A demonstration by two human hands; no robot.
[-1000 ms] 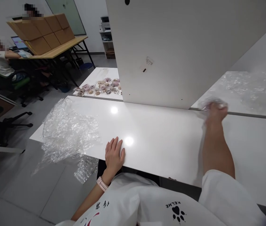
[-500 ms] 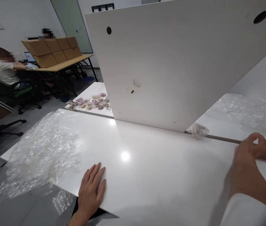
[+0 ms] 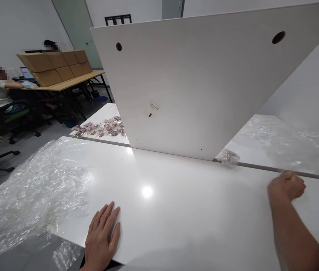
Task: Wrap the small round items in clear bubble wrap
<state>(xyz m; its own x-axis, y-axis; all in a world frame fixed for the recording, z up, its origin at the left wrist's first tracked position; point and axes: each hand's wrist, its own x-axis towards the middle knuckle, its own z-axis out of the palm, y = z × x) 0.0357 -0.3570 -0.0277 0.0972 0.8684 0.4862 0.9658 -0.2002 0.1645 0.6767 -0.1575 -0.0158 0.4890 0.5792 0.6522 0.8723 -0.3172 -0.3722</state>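
My left hand (image 3: pixel 101 233) lies palm down near the front edge of the white table (image 3: pixel 176 195), fingers stretched out, with nothing in it. At the far right, my right hand (image 3: pixel 289 185) is closed with its fingers curled in, close over the tabletop near its back edge. Whatever those fingers hold, if anything, is hidden from me. Clear plastic bags (image 3: pixel 43 184) are heaped at the left, some hanging past the table's edge. One small wrapped packet (image 3: pixel 228 157) lies at the back edge, between my right hand and the upright white panel.
A tall white panel (image 3: pixel 182 82) stands upright along the back. Small wrapped packets (image 3: pixel 108 127) lie behind it to the left, and more clear plastic (image 3: pixel 289 141) behind to the right. Cardboard boxes (image 3: pixel 60 67) stand on a far desk, where two people sit.
My right hand has gone from stretched fingers to a closed fist and moved slightly left and down. My left hand stays flat on the table. The view has shifted a little.
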